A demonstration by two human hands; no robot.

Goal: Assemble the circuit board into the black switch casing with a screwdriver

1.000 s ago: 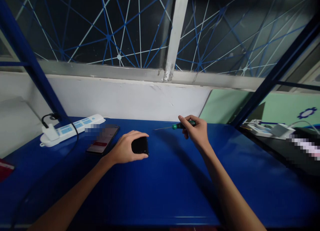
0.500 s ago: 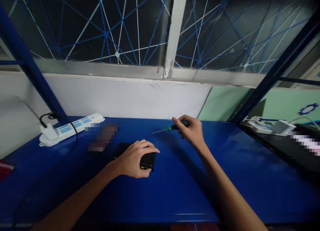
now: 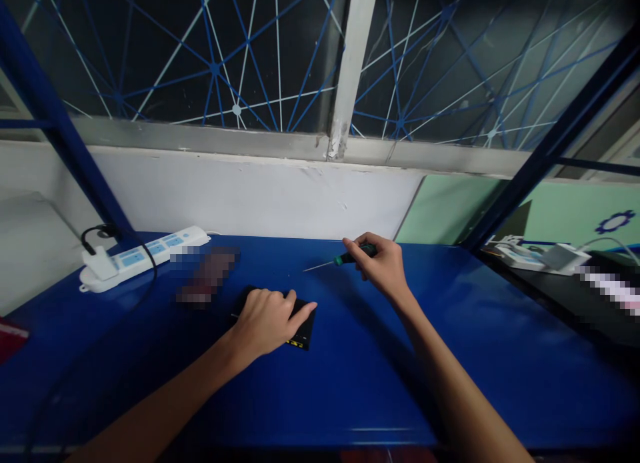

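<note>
A flat black router [image 3: 304, 329] with yellow ports along its near edge lies on the blue table [image 3: 360, 376]. My left hand [image 3: 267, 319] rests over it, fingers bent across the top and thumb stretched to the right side; much of the router is hidden beneath. In my right hand [image 3: 380, 263], closed around the handle, is a screwdriver [image 3: 345, 257] with a green and black grip. Its thin shaft points left and slightly down, and its tip is beyond the router, apart from it. A tiny bright speck [image 3: 289, 275] lies near the tip, too small to name.
A white power strip [image 3: 163, 248] with a plugged-in adapter [image 3: 101, 264] and black cable is at the back left. Beside it lies a blurred-out flat object [image 3: 210, 276]. Blue frame posts [image 3: 70, 136] rise on both sides; another white strip [image 3: 540, 256] sits far right.
My left hand has shifted its hold: the fingers moved left over the router and the thumb now lies on its top. The router has turned slightly. My right hand stays nearly still with the screwdriver.
</note>
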